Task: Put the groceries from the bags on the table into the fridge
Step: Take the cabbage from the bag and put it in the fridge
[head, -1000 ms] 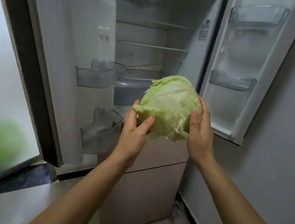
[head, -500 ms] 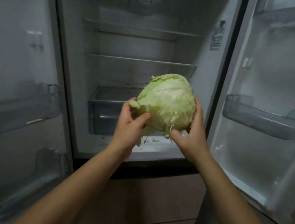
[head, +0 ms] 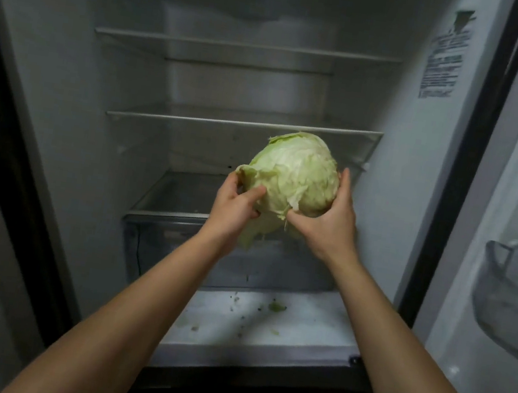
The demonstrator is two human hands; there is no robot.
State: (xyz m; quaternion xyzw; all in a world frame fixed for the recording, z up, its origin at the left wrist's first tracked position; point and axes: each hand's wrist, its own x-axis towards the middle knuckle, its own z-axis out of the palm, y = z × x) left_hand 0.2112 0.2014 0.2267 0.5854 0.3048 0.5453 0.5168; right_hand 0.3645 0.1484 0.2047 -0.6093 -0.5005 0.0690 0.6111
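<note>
Bare hands (head: 234,208) (head: 326,226) — (forearms (head: 151,288) too).

Whole cabbage (head: 297,171), pale green, outer leaves loose and ragged at the lower edge. Held up between left hand (head: 233,206) and right hand (head: 326,226). Sits before the open fridge (head: 69,69), level with its lower shelf.

White fridge floor (head: 298,330), green leaf scraps (head: 277,306) on it

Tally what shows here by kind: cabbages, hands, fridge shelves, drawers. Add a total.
cabbage: 1
hands: 2 (left hand, right hand, both holding the cabbage)
fridge shelves: 3
drawer: 1
total: 7
</note>
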